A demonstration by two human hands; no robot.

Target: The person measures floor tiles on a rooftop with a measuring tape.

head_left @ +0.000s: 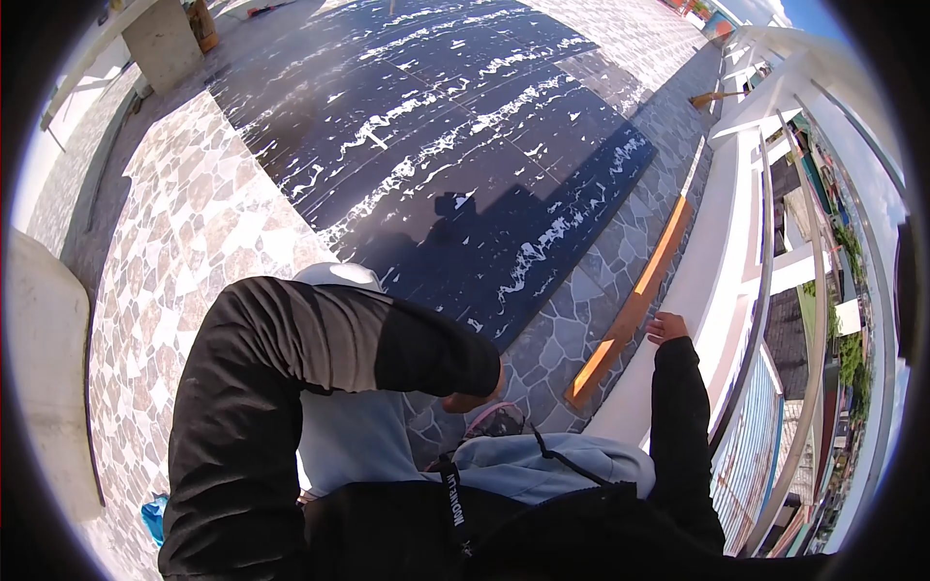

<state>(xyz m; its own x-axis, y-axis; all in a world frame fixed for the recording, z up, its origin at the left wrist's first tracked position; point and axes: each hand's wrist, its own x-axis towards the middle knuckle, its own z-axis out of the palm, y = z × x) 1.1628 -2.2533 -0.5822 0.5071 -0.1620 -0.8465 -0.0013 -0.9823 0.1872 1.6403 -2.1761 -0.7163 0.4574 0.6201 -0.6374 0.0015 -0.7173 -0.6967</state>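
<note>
Plank [633, 302] beside right hand [668, 327]: wood, smooth
Panels [455, 126]: smooth, slightly glossy
Floor [184, 213]: stone-patterned, matt
Sleeves [232, 407]: matt cloth
Rails [821, 290]: smooth metal

Layout notes, from where I stand. Floor covering [436, 145]: flat on the floor [165, 203], ahead of the person; floor continues along its left and right sides. Plank [630, 310]: on the floor, between covering and parapet [712, 252], near end pointing toward the person. Left hand [475, 398]: in front of the lap, near the covering's closest edge. Right hand [666, 327]: right of plank, beside parapet; contact unclear. Broom [712, 99]: far end, near parapet. Railing [768, 223]: right of parapet, rooftops [751, 416] beyond.
</note>
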